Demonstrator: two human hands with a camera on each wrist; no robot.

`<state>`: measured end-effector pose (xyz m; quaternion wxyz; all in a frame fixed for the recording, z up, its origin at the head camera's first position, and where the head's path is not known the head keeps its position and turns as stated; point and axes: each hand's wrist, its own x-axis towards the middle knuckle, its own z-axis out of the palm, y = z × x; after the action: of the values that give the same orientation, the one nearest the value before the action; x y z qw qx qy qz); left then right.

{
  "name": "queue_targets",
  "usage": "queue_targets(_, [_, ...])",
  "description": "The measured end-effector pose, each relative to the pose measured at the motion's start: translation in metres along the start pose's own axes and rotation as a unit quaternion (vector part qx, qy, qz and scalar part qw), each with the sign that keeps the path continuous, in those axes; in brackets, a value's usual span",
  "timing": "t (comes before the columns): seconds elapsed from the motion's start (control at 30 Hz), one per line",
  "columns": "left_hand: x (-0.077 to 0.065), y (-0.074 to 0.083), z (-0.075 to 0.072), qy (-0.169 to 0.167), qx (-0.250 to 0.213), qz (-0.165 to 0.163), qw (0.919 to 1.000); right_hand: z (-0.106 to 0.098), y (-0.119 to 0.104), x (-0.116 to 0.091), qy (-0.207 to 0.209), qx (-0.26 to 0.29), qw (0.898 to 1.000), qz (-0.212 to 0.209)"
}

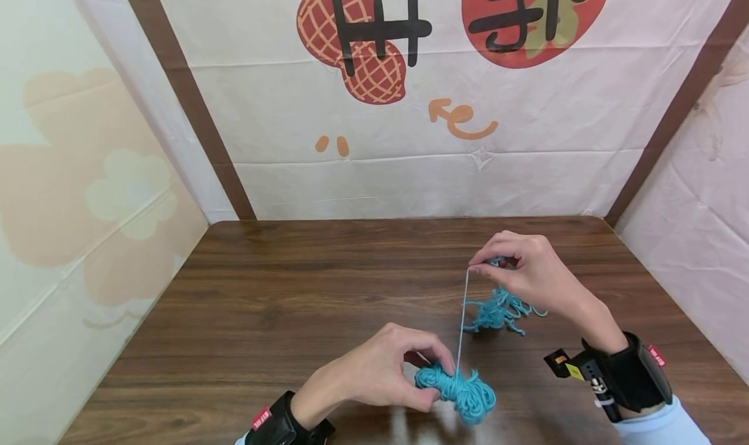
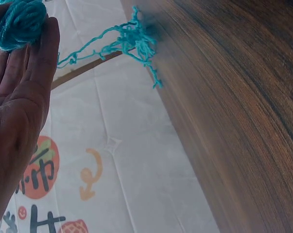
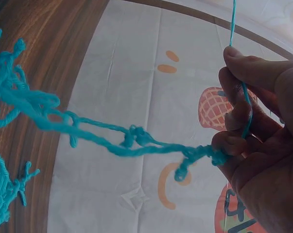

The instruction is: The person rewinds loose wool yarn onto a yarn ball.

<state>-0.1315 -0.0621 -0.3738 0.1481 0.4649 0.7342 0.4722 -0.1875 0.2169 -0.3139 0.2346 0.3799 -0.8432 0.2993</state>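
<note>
A teal yarn bundle (image 1: 468, 393), wrapped round its middle, sits between the thumb and fingers of my left hand (image 1: 389, 367) near the table's front. From the bundle a taut yarn strand (image 1: 462, 321) rises to my right hand (image 1: 526, 266), where thumb and forefinger pinch it. In the right wrist view the strand runs on through the curled fingers of the right hand (image 3: 263, 111), and knotted yarn trails from the lower fingers. That trail leads to a loose, tangled teal yarn pile (image 1: 497, 311) on the table under the right hand.
The dark wood table (image 1: 281, 302) reaches back to a white printed cloth (image 1: 409, 178) hanging behind it. More cloth hangs at the left and right sides. Each wrist wears a black camera strap (image 1: 634, 373).
</note>
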Motion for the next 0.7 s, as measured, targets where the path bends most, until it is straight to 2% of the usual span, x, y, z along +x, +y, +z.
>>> queue_targets(0.3, [-0.002,0.003,0.001,-0.002,0.002,0.009,1.0000,-0.003,0.005,0.000,0.004,-0.005,1.000,0.011])
queue_targets(0.4, [-0.004,0.004,-0.001,0.003,-0.030,0.006,0.9995,-0.004,0.006,-0.001,0.006,-0.005,1.000,0.020])
queue_targets(0.47, [-0.004,0.004,-0.003,0.017,-0.072,0.015,0.9971,-0.005,0.006,-0.001,0.006,-0.005,1.000,0.028])
queue_targets(0.57, [-0.005,0.003,-0.008,0.060,-0.158,0.048,0.9844,-0.006,0.008,-0.003,0.002,-0.008,0.999,0.041])
queue_targets(0.63, [-0.005,0.001,-0.012,0.101,-0.219,0.085,0.9666,-0.006,0.009,-0.004,-0.009,-0.006,0.999,0.049])
queue_targets(0.7, [-0.004,0.000,-0.016,0.155,-0.262,0.110,0.9463,-0.007,0.009,-0.005,-0.031,0.001,0.998,0.056])
